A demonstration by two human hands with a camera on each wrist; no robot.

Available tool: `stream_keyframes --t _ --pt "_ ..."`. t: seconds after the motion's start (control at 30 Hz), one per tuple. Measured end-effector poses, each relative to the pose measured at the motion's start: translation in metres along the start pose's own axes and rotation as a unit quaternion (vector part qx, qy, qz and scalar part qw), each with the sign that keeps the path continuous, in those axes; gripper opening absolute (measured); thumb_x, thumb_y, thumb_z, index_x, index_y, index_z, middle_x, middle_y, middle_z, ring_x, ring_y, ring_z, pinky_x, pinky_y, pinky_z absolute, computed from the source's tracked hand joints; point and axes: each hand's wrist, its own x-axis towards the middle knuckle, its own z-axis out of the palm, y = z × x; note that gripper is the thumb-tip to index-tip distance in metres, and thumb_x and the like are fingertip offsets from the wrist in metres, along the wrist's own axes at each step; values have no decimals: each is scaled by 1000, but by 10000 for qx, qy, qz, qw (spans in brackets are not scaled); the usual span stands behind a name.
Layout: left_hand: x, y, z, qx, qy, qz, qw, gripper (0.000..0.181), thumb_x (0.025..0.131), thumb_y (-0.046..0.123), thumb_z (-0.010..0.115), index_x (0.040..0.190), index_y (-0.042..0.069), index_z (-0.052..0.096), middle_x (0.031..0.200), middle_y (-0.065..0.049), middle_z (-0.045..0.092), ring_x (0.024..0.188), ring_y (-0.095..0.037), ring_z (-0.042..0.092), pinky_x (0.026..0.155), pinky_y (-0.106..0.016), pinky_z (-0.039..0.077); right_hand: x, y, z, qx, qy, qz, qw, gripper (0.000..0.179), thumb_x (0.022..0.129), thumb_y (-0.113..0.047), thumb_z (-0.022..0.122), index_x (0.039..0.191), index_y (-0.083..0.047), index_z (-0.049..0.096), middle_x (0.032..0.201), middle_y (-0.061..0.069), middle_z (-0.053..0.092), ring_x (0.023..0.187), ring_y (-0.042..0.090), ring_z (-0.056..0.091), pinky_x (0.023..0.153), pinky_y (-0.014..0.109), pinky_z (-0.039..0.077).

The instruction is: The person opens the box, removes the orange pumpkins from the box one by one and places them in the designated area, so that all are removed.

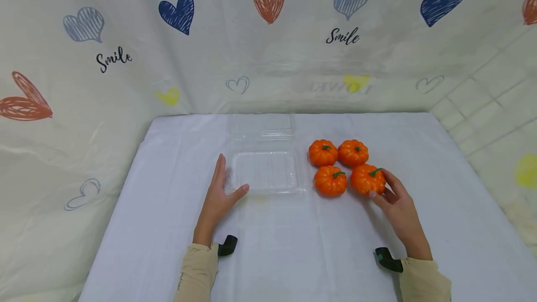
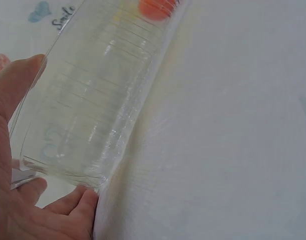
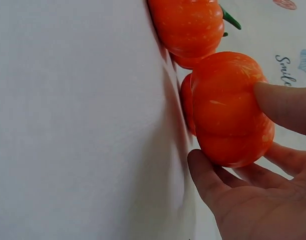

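A clear plastic clamshell box [image 1: 266, 171] lies with its lid [image 1: 262, 126] folded back behind it. At the box's left end is my left hand [image 1: 218, 202], fingers straight along the side and thumb stretched out over the front rim. In the left wrist view the thumb [image 2: 18, 82] overlaps the box edge, and the other fingers lie by the near corner. My right hand [image 1: 398, 211] holds a small orange pumpkin [image 1: 367, 179] with a green stem, thumb on one side and fingers round the other. That pumpkin [image 3: 230, 110] is close over the cloth in the right wrist view.
Three similar pumpkins stand beside the held one: front left [image 1: 330, 181], back left [image 1: 323, 153] and back right [image 1: 353, 153]. They sit right of the box on a white-covered table [image 1: 277, 246]. A curtain with printed hearts [image 1: 268, 59] hangs behind the table.
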Motion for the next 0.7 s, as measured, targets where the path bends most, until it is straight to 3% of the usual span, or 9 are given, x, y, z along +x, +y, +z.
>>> stream_keyframes --t 0.33,0.7 --pt "0 -7 6 -675 107 136 9976 114 90 35 89 174 30 12 176 16 11 160 -21 25 129 -41 21 -1 10 3 253 -71 -222 9994 80 110 -24 63 173 -11 16 176 20 15 152 58 26 100 6 42" --pt "-2 -6 4 -617 162 122 9979 115 89 36 89 173 33 11 177 15 10 161 -21 24 130 -42 21 4 13 15 99 116 -450 9989 75 110 -16 62 171 -6 20 173 22 26 155 48 28 104 2 33"
